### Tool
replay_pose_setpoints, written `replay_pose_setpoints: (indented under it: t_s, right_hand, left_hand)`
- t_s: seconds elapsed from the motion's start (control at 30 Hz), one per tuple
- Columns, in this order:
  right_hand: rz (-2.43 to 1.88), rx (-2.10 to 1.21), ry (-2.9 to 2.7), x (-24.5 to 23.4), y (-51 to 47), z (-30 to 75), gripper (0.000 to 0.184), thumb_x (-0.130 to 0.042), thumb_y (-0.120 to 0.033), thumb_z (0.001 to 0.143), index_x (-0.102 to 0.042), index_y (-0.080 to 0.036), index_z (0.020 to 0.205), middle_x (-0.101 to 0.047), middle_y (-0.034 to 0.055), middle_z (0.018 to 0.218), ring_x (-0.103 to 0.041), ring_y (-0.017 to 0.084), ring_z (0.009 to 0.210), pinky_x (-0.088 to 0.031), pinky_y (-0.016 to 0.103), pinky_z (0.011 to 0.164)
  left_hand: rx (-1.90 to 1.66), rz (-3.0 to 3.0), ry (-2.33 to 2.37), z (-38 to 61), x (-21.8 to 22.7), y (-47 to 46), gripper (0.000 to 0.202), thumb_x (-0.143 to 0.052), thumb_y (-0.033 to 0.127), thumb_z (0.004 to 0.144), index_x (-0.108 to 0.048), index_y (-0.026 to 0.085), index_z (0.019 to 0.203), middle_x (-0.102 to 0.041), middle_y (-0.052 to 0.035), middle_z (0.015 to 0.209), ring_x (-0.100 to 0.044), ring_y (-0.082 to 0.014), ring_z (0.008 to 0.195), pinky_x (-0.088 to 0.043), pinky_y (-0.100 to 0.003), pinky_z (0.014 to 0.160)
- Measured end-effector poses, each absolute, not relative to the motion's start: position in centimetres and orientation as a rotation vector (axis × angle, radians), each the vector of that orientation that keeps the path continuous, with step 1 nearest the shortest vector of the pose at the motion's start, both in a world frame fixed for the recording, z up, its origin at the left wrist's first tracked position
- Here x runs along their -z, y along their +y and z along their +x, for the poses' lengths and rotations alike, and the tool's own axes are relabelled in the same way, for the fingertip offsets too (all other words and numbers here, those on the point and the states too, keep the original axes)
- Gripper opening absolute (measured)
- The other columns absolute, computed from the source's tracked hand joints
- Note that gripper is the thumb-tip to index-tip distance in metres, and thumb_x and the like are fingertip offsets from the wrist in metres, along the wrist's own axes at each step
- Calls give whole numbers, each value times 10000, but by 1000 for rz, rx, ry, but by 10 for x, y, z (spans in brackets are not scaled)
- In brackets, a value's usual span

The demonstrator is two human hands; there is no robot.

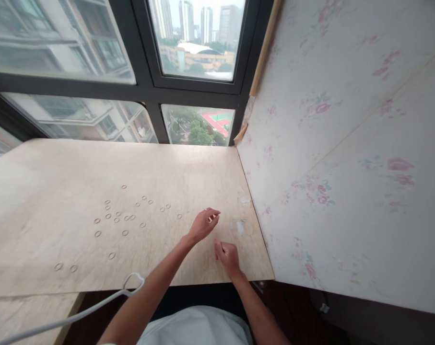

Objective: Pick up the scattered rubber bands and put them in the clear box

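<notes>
Several small rubber bands (116,219) lie scattered on a pale beige tabletop (41,182), left of centre. My left hand (204,223) hovers over the table's right part, its fingers pinched on a small reddish band (212,218). My right hand (227,256) rests just below it near the front edge, its fingers curled shut; what it holds is hidden. Two small clear plastic pieces (238,225) lie to the right of my hands, close to the wall.
A floral-papered wall (346,158) borders the table on the right. Dark-framed windows (145,91) stand behind the table. A white cable (95,306) loops over the front edge at the left.
</notes>
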State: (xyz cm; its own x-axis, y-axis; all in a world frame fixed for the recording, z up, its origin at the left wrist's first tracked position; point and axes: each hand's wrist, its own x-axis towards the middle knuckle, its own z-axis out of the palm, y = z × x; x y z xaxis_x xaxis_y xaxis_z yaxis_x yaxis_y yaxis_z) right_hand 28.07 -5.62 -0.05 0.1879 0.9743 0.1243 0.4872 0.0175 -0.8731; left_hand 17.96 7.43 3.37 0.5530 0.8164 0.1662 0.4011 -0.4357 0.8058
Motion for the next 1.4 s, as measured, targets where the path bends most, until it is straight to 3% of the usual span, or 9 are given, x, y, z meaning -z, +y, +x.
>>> replay_pose_setpoints:
  t_s: [0.17, 0.43, 0.57, 0.67, 0.77, 0.93, 1.1, 1.23, 1.4]
  right_hand:
    - [-1630, -765, -1396, 2, -55, 281, 603, -353, -474, 962, -498, -181, 455, -486, -6, 414, -489, 113, 414, -355, 213, 486]
    - [-1519, -972, -1449, -23, -1, 252, 569, -354, -502, 957, -514, -179, 517, -536, 8, 465, -504, 107, 413, -383, 199, 452]
    - [-1544, -843, -1891, -45, 51, 209, 460, -277, -426, 991, -549, -172, 721, -630, 9, 648, -577, 90, 505, -417, 179, 516]
    - [-1579, -789, -2068, -51, 89, 176, 222, -447, -365, 937, -573, -189, 986, -655, -12, 708, -614, 108, 601, -414, 182, 566]
    - [-1658, -708, -2264, -47, 117, 150, 256, -547, -282, 864, -569, -205, 1108, -674, 8, 752, -636, 157, 733, -411, 216, 631]
    - [-1798, -563, -2523, -41, 139, 134, 225, -514, -231, 852, -636, -207, 1039, -690, 91, 941, -630, 221, 893, -419, 281, 722]
    - [-1829, -522, -2611, -42, 141, 137, 208, -483, -214, 858, -676, -180, 928, -686, 131, 969, -628, 249, 922, -426, 325, 764]
    - [-1793, -612, -2542, -40, 136, 142, 142, -543, -172, 797, -681, -164, 830, -695, 129, 908, -635, 245, 878, -427, 315, 745]
    - [-1636, -930, -2263, -37, 114, 157, 87, -572, -211, 766, -649, -171, 758, -653, 19, 624, -611, 144, 619, -419, 220, 600]
  left_hand:
    - [-852, 2025, 1233, 127, -18, 35, 185, -473, 182, 862, -649, 184, 919, -658, -41, 846, -591, -133, 695, -482, -271, 677]
    - [-810, 2430, 1437, 68, -3, -15, 232, -465, 105, 840, -634, 187, 977, -618, -104, 978, -557, -237, 939, -429, -401, 811]
    - [-773, 2450, 1357, 53, -3, -15, 246, -482, 70, 804, -626, 180, 971, -600, -107, 1049, -537, -243, 969, -432, -404, 822]
    - [-805, 2428, 1309, 48, -2, -14, 268, -483, 62, 799, -624, 179, 993, -602, -107, 1065, -535, -243, 972, -432, -407, 825]
    - [-824, 2392, 1304, 48, -1, -14, 262, -487, 65, 799, -630, 185, 982, -605, -109, 1069, -536, -250, 982, -430, -416, 826]
    - [-890, 2251, 1314, 45, 7, -14, 238, -501, 86, 807, -660, 201, 942, -613, -106, 1090, -547, -245, 1002, -435, -423, 838]
    - [-1025, 2032, 1298, 41, 13, -12, 236, -511, 118, 825, -680, 201, 967, -643, -94, 1065, -579, -222, 991, -453, -399, 858]
    - [-1027, 2018, 1274, 39, 11, -11, 233, -525, 121, 824, -686, 201, 971, -648, -84, 1073, -582, -215, 990, -452, -395, 864]
    - [-1010, 2034, 1263, 38, 9, -11, 249, -521, 111, 815, -695, 200, 969, -655, -89, 1065, -588, -214, 986, -458, -385, 866]
